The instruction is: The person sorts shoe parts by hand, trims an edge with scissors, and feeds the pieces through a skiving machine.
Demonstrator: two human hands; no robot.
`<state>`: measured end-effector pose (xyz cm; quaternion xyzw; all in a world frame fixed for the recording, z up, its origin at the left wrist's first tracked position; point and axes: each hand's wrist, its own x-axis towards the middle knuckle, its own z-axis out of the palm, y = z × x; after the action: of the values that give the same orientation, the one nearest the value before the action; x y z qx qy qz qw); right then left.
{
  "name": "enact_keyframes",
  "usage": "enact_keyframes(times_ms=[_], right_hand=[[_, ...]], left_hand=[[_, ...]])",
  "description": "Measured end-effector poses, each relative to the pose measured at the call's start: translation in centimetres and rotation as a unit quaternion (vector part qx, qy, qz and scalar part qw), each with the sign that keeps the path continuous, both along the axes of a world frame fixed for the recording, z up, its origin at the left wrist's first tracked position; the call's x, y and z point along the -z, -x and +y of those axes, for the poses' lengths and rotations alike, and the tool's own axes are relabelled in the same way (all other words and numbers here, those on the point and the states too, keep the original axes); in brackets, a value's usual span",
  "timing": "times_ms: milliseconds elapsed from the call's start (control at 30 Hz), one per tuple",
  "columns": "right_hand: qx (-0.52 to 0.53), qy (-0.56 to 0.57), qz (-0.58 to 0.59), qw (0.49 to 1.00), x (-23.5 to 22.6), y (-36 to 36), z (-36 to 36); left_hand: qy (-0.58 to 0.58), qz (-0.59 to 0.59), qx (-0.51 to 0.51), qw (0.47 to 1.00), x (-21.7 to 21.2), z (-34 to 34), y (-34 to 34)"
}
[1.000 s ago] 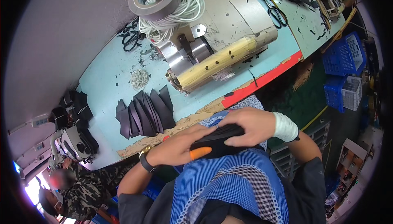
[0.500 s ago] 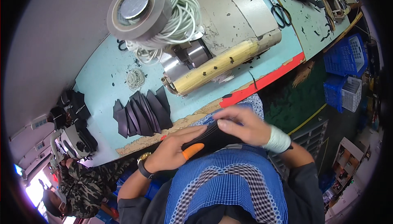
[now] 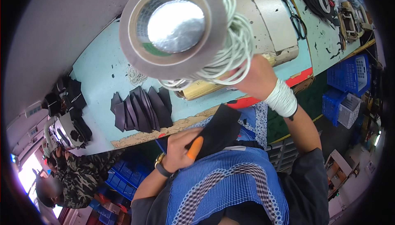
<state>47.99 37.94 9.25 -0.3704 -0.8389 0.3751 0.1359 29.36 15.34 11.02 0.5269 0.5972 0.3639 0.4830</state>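
Note:
My left hand [image 3: 181, 149], with an orange finger cot [image 3: 195, 147] on one finger, is closed on a stack of black flat pieces [image 3: 218, 130] in front of my apron. My right hand [image 3: 259, 79] is raised at a bundle of white cord loops [image 3: 234, 48]; its fingers curl in among the strands, partly hidden by them. More white cord [image 3: 282, 98] is wound around my right wrist. The bundle hangs around a post under a large tape roll [image 3: 131, 23]. Several dark, leather-like pieces [image 3: 142, 112] stand fanned out on the table at the left.
A beige machine [image 3: 267, 19] with a yellow padded front edge stands on the light-blue table [image 3: 94, 73], behind the cord. Black-handled scissors [image 3: 298, 25] lie beyond it. Blue baskets [image 3: 347, 75] are stacked at the right. A person in camouflage clothing [image 3: 82, 179] is at the far left.
My right hand has left the black stack and moved up to the white cord loops. My left hand keeps the stack, now tilted more upright. The tape roll appears larger and nearer.

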Motion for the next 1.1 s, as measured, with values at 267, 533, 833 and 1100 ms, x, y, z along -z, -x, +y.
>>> enact_keyframes(times_ms=[267,533,833,1100], right_hand=[[0.028,-0.235,0.004,0.972,-0.1,-0.1,-3.9],[0.046,0.062,0.072,0.994,-1.9,-3.3,-2.3],[-0.041,-0.028,0.045,0.998,-2.0,-1.0,3.3],[0.061,-0.272,-0.095,0.956,-3.1,-5.3,1.2]], left_hand=[[0.144,0.004,0.057,0.988,-0.6,6.2,8.3],[0.137,0.02,0.126,0.982,0.8,10.3,12.8],[0.067,0.048,0.118,0.99,5.6,8.5,14.3],[0.111,-0.027,0.091,0.989,0.6,8.0,6.2]])
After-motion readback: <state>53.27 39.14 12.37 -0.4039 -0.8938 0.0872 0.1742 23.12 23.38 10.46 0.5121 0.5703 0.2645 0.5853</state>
